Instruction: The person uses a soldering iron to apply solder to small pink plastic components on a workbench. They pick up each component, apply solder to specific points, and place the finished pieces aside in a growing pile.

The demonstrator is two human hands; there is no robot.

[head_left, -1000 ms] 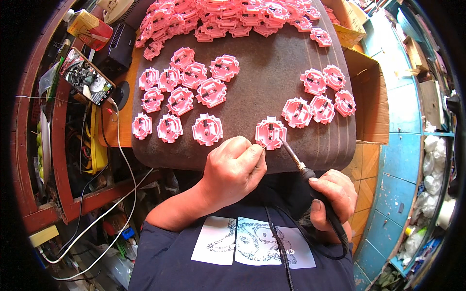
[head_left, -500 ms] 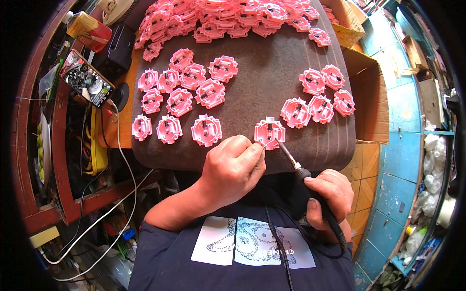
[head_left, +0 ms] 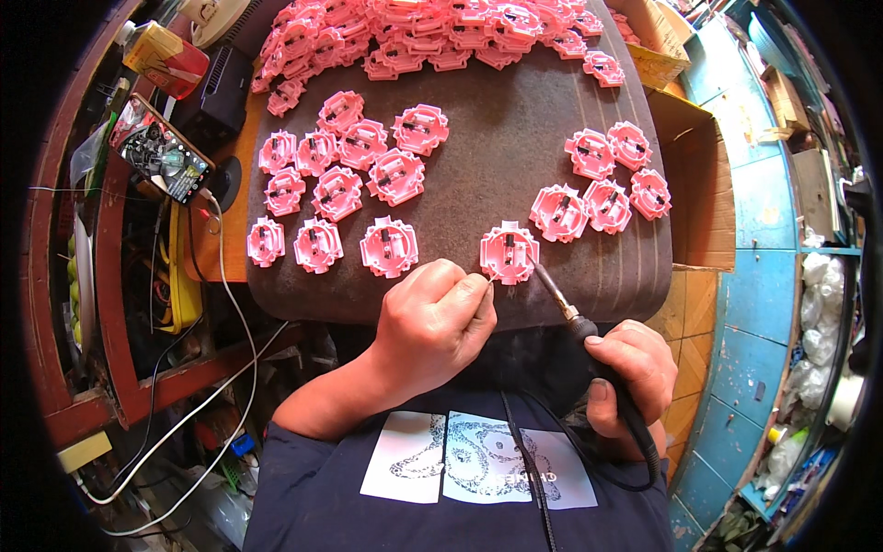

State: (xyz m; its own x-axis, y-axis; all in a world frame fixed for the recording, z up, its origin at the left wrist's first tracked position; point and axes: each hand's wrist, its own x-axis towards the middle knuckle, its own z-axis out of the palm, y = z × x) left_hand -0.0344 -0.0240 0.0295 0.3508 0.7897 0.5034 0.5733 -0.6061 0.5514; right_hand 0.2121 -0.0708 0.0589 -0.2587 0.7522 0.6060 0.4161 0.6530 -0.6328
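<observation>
A pink plastic housing (head_left: 498, 248) with small black and metal parts inside lies near the front edge of the dark tabletop. In my right hand (head_left: 635, 368) is a soldering iron (head_left: 583, 329), gripped by its black handle. Its metal tip slants up to the housing's right side; whether they touch, I cannot tell. Just left of and below the housing, my left hand (head_left: 434, 313) is closed in a pinch. A thin solder wire (head_left: 491, 281) barely shows at its fingertips, mostly hidden by the fingers.
More pink housings sit in rows at left (head_left: 388, 247) and in a group at right (head_left: 559, 213). A large pile (head_left: 441, 32) covers the far end. Left of the table are a phone (head_left: 161, 152), a bottle (head_left: 166, 60) and a white cable (head_left: 246, 340); a cardboard box (head_left: 699, 184) adjoins the right.
The iron's tip has drawn back slightly right from the housing's middle. My left hand has shifted a little left and down, pulling the wire away from the housing's inside.
</observation>
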